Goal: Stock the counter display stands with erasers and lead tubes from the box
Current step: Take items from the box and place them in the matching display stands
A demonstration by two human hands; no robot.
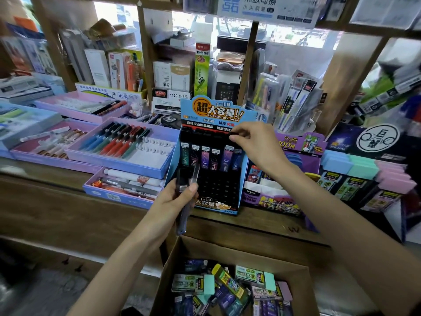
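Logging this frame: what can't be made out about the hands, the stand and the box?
- Head view: how many lead tubes the left hand grips; motion blur and fingers hide them.
- What the right hand pinches at the top row of the display stand; its fingertips cover it.
- The near part of the box; the frame's bottom edge cuts it off.
- The display stand's lower slots; too dark.
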